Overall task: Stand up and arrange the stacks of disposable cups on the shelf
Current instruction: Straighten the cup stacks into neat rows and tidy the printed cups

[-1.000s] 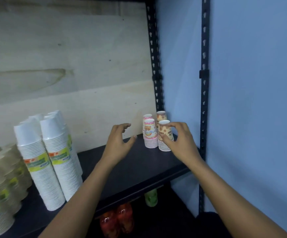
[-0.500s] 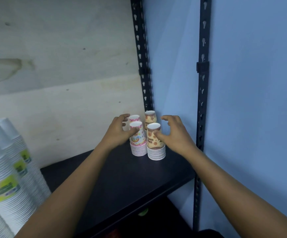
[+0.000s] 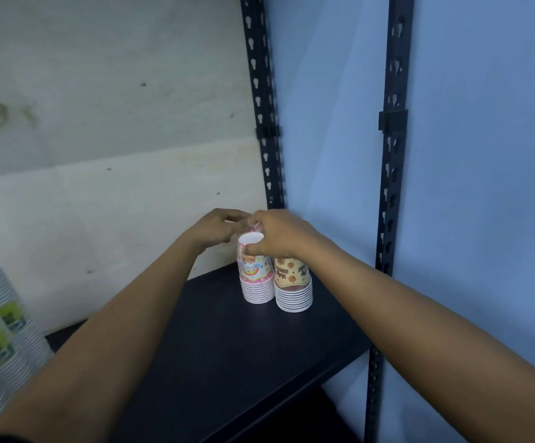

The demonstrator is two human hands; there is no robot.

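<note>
1. Where the dark flat shelf board [image 3: 227,362] runs into its far right corner, two short stacks stand side by side and touching: a pink stack of printed paper cups [image 3: 257,278] on the left and a cream-yellow stack of printed paper cups [image 3: 293,282] on the right.
2. Each stack has its long axis vertical and shows no lean. The cups are inverted, with their mouths down on the shelf and their rolled rims layered at the bottom. The white closed base of the pink stack's top cup faces up.
3. The right hand [image 3: 280,235] comes in from the near right, and its palm covers the top of the cream-yellow stack. Its thumb lies on the near edge of the pink stack's top cup and its fingers curl over the far edge, pinching across that top.
4. The left hand [image 3: 216,228] reaches past the left side of the pink stack to its far side. Its fingers are curled inward and meet the right hand's fingertips. I cannot tell what they close on, since it is hidden.
5. At the left edge, tall stacks of plain white cups with green labels [image 3: 0,330] run slantwise, well apart from the printed stacks.
6. One black slotted metal upright [image 3: 261,107] rises at the far corner, and a second black slotted upright [image 3: 393,139] stands nearer on the right. A blue wall [image 3: 483,155] closes the right side, and a pale board panel [image 3: 100,123] closes the far side.
</note>
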